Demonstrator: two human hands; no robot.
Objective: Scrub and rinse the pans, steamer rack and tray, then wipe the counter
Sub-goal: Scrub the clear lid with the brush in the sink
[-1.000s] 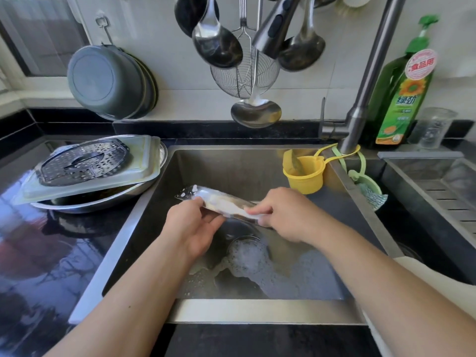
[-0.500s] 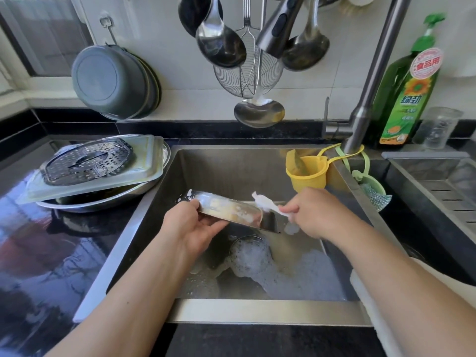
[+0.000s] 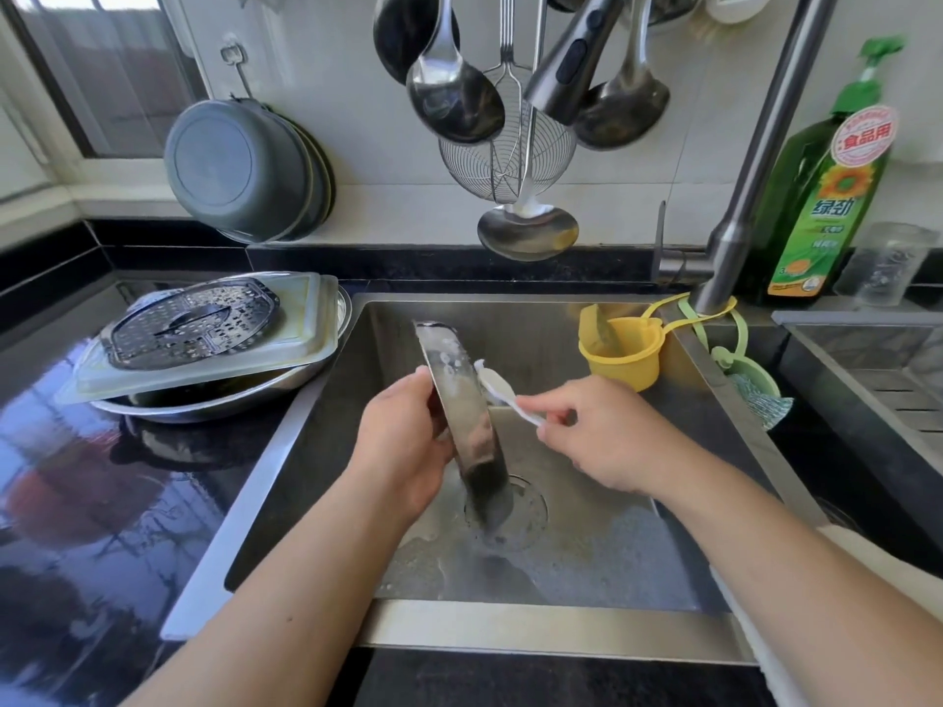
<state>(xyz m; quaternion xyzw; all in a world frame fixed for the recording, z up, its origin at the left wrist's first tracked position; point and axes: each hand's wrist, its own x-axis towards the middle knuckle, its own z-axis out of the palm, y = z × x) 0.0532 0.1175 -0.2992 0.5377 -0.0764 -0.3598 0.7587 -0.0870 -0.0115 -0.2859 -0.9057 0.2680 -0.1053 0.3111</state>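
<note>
- Left hand curled round a steel pan, held on edge, near upright, over the sink drain.
- Right hand pinching a white scrubbing cloth, its tip touching the pan's soapy inner side.
- On the table, left of the sink: steamer rack on the tray, stacked over another pan.
</note>
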